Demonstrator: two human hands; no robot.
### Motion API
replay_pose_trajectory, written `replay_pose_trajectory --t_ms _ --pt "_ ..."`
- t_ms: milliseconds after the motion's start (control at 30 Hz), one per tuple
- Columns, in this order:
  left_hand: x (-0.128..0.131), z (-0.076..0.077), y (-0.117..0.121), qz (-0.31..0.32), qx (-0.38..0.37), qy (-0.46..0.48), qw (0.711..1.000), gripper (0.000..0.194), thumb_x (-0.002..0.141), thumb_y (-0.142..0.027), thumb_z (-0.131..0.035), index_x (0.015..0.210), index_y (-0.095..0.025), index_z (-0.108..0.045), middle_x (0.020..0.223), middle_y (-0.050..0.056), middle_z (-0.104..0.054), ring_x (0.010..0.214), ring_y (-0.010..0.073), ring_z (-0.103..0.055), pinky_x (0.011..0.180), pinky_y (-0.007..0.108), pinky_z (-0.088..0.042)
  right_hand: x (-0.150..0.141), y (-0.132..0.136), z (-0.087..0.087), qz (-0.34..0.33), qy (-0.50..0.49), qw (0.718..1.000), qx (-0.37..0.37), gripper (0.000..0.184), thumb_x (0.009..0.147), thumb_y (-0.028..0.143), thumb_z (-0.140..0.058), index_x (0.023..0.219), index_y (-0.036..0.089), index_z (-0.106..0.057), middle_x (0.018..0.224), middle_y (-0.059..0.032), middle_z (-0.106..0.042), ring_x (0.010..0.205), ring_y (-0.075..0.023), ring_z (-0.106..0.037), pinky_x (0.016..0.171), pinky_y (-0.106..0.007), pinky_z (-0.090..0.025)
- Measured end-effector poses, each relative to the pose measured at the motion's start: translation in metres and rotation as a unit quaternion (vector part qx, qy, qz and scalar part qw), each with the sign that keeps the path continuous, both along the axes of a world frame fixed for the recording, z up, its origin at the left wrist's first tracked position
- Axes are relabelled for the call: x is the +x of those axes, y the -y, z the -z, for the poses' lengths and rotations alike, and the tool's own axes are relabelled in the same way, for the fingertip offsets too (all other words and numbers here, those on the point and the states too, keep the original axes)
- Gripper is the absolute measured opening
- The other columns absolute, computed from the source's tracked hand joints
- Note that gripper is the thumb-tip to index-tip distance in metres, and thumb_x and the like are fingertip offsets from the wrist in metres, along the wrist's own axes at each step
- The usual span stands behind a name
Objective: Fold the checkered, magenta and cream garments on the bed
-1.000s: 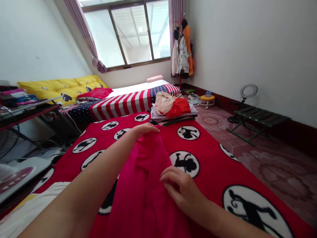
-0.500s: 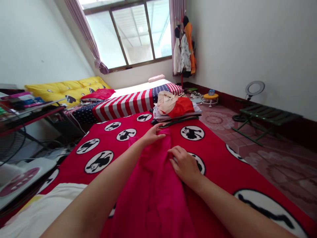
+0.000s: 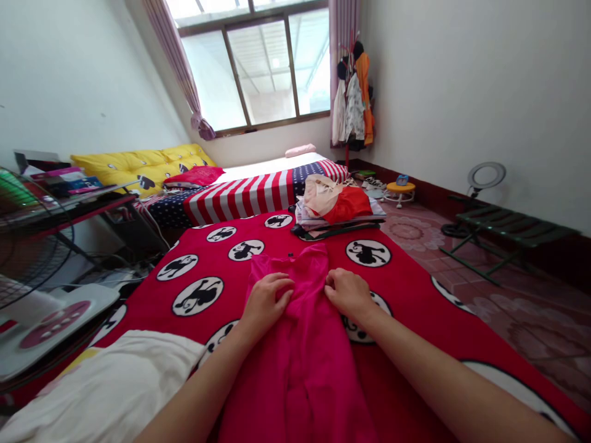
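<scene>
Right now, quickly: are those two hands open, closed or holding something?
Left hand: partly curled on the pink garment; whether it grips cannot be told.
Right hand: curled at the garment's right edge; pinching or only touching, cannot tell.

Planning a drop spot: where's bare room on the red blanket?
Right: red blanket between the pink garment and the tiled floor. Left: between the pink garment, white garment and flag-patterned cover. Crowded: centre, under the pink garment; near left, under the white garment; far right, under the clothes stack.
</scene>
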State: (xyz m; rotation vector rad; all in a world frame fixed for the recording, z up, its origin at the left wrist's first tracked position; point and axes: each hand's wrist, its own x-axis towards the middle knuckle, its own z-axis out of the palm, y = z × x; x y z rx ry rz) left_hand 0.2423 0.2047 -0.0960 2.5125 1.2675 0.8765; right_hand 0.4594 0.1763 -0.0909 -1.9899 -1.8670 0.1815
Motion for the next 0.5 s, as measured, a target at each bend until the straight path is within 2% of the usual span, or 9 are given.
replay_pose_trajectory --t_ms 167,267,367,433,500 --pt "-0.003 0.009 0.009 -0.079 0.02 -0.028 0.996 0.025 0.085 -0.023 -0.056 0.105 -0.023 -0.071 0.115 0.006 -0.067 0.109 0.0241 -0.06 0.094 0.039 -0.047 0.007 0.003 -0.004 0.06 0.002 0.997 -0.045 0.017 0.071 0.029 -0.054 0.073 0.025 -0.07 0.078 -0.0041 -0.071 0.077 -0.0233 -0.066 0.057 -0.028 -0.035" --pt "-0.003 0.008 0.01 -0.098 0.025 -0.019 0.995 0.021 0.085 -0.025 -0.057 0.1 -0.023 -0.071 0.11 0.005 -0.068 0.106 0.0253 -0.06 0.091 0.04 -0.048 0.015 -0.006 -0.01 0.053 -0.001 0.996 -0.074 0.015 0.069 0.028 -0.055 0.069 0.025 -0.07 0.075 -0.0041 -0.071 0.075 -0.0239 -0.065 0.056 -0.029 -0.035" --pt "-0.004 0.005 -0.002 -0.119 0.003 0.053 0.991 0.022 0.087 -0.025 -0.055 0.104 -0.022 -0.069 0.109 0.006 -0.067 0.102 0.0222 -0.061 0.092 0.036 -0.048 0.026 -0.031 -0.014 0.044 -0.049 0.998 -0.001 0.015 0.072 0.028 -0.057 0.076 0.024 -0.071 0.078 -0.0046 -0.07 0.076 -0.0233 -0.063 0.061 -0.03 -0.04" --pt "-0.007 0.0 -0.019 -0.151 -0.007 0.09 0.984 0.032 0.086 -0.021 -0.055 0.117 -0.019 -0.063 0.117 0.009 -0.063 0.108 0.0226 -0.058 0.096 0.036 -0.045 0.033 -0.052 -0.014 0.018 -0.144 0.987 0.069 0.02 0.07 0.023 -0.06 0.087 0.022 -0.071 0.085 -0.0052 -0.069 0.074 -0.0203 -0.062 0.067 -0.03 -0.043" --pt "-0.011 -0.005 -0.038 -0.169 -0.019 0.09 0.981 0.042 0.083 -0.02 -0.059 0.125 -0.017 -0.058 0.125 0.012 -0.058 0.116 0.0257 -0.053 0.1 0.04 -0.042 0.039 -0.072 -0.01 -0.019 -0.236 0.967 0.094 0.033 0.067 0.016 -0.062 0.098 0.02 -0.07 0.094 -0.0058 -0.069 0.069 -0.0155 -0.06 0.07 -0.029 -0.046"
